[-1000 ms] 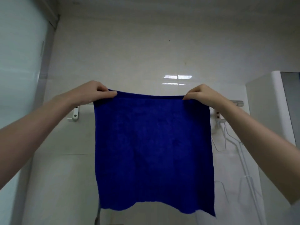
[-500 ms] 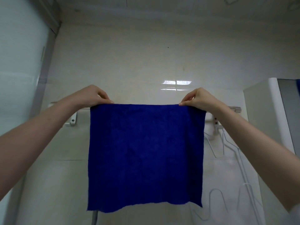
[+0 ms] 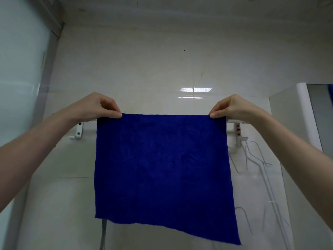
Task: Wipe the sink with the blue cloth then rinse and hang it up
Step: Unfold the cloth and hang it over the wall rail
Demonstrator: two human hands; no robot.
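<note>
The blue cloth (image 3: 162,168) hangs spread flat in front of the tiled wall, its top edge level with a white towel rail (image 3: 232,121). My left hand (image 3: 100,109) pinches the cloth's top left corner. My right hand (image 3: 228,110) pinches the top right corner. The cloth hides most of the rail; only the rail's left bracket (image 3: 78,131) and right bracket (image 3: 237,130) show. Whether the cloth lies over the rail or just in front of it cannot be told. The sink is out of view.
White wire hangers (image 3: 255,159) dangle from the rail's right end. A white cabinet with a mirror (image 3: 310,114) juts out at the right. A frosted glass panel (image 3: 21,87) stands on the left. A grey pipe (image 3: 103,233) runs down below the cloth.
Both hands have lowered the stretched cloth slightly toward the wall, bringing its top edge level with the rail. The view has tilted up a little.
</note>
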